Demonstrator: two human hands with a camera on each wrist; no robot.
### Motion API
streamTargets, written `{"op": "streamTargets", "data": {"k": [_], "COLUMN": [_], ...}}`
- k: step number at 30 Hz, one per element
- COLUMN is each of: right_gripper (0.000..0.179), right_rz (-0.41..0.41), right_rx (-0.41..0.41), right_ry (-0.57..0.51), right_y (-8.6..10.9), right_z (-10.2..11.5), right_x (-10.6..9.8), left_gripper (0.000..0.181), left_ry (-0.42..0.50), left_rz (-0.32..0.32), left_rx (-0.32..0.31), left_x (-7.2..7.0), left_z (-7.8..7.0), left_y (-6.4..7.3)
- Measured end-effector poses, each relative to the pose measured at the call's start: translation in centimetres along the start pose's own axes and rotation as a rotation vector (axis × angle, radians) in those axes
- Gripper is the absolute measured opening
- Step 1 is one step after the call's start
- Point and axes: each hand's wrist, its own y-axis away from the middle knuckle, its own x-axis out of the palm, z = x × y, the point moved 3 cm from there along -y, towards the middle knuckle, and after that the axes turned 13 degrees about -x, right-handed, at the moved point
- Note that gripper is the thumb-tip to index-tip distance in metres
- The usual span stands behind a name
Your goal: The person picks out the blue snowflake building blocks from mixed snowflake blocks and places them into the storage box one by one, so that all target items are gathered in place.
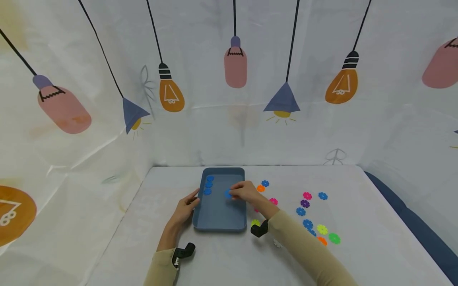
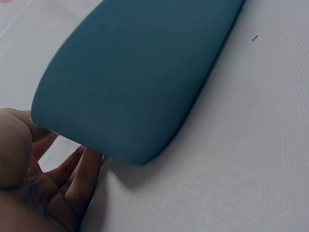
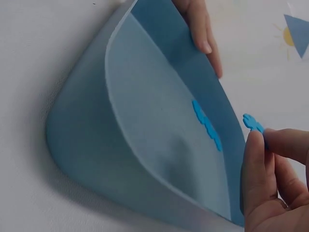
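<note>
Setting: white tabletop [image 1: 222, 262] against a white sheet backdrop [image 1: 211, 135] printed with hanging lamps and bulbs.

Near edge: two beige sleeves [image 1: 304, 246] enter, a black wrist mount [image 1: 186, 250] at each cuff. A pale disc [image 1: 277, 243] lies partly hidden by the right sleeve.

Near right: orange disc [image 1: 323, 241], green disc [image 1: 334, 238] and yellow disc [image 1: 322, 229] grouped beside two overlapping blue discs [image 1: 307, 224]. Yellow-green disc [image 1: 255, 223] sits just beside the tray's near right side.

Centre: blue-grey rectangular tray [image 1: 219, 218], long sides running near to far. Left hand [image 1: 187, 206]: fingers loosely extended, touching the tray's left side. Right hand [image 1: 246, 192]: thumb and fingertips pinch a blue flower-shaped disc [image 3: 252, 123], raised above the tray floor. Three more flower-shaped pieces, a blue row [image 1: 208, 185], lie inside along the far left of the tray, ordered near to far.

Right of the tray, mid-distance: lone blue disc [image 1: 301, 211], then purple disc [image 1: 305, 203]; pink disc [image 1: 273, 201] nearer the tray, another pink one mostly covered by the right arm. Farther: magenta disc [image 1: 307, 196], with a blue one to its right.

Far, by the tray's right side: second orange disc [image 1: 261, 188], and just beyond it a small blue disc [image 1: 265, 183].
</note>
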Motion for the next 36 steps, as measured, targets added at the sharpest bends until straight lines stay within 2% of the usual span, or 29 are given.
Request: {"op": "streamTargets", "data": {"k": [11,13,18,28,36], "right_gripper": [0.019,0.019,0.018,0.019,0.018], "right_rz": [0.061,0.071,0.075,0.07,0.07], "right_rx": [-0.029,-0.027,0.011,0.041,0.073], "right_ry": [-0.072,-0.081,-0.078,-0.098,-0.12], "right_y": [-1.0,-1.2,-1.7,-2.6,-3.0], "right_z": [-0.4,-0.3,-0.4,-1.0,-1.6], "right_x": [2.5,2.8,3.2,3.9,4.4], "left_gripper": [0.048,0.048,0.048,0.048,0.048], "left_ry": [0.007,0.015,0.019,0.012,-0.003], "left_rz": [0.017,0.024,0.025,0.021,0.011], "left_rx": [0.028,0.016,0.011,0.051,0.038], "left_x": [-0.2,-0.2,-0.1,0.0,0.0], "left_z": [0.2,-0.2,-0.5,0.0,0.2], "left_y": [0.4,0.7,0.6,0.1,-0.1]}}
